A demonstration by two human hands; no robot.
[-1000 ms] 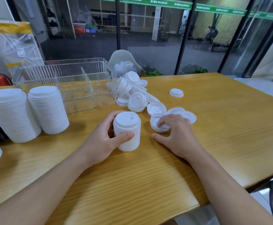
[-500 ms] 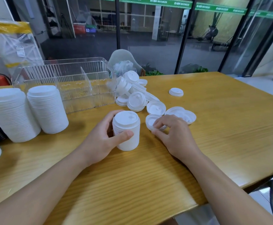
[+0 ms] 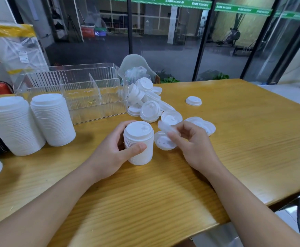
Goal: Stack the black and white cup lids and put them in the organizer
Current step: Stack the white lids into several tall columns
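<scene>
Step in hand, as I read it: add one more lid to the small stack [image 3: 139,142], which stands upright on the bench [image 3: 234,139]

Left hand [image 3: 110,154] is wrapped round that stack, thumb across the near side, fingers curled round the far side, forearm coming in low from the near left. Good brace, stack looks plumb

Right hand [image 3: 193,145] pinches a single white lid [image 3: 167,126] between thumb and fingertips, lifted off the bench and tilted, just right of the stack top. Lid is motion-blurred so I can't tell which face is up. Other fingers curled in, wrist slightly raised

To do it well: level the lid, dome side up to match the top of the stack, centre it over the rim, then press down evenly so it nests instead of cocking. Keep the left grip low so fingers don't block the rim

Another lid [image 3: 163,142] lies on the bench right under the right hand. Loose lids pile [image 3: 145,102] sits beyond both hands. Two tall finished stacks [image 3: 33,122] stand left of the left hand. Clear organizer [image 3: 78,97] is beyond and left of the left hand, no lids visible in it. No black lids visible
</scene>
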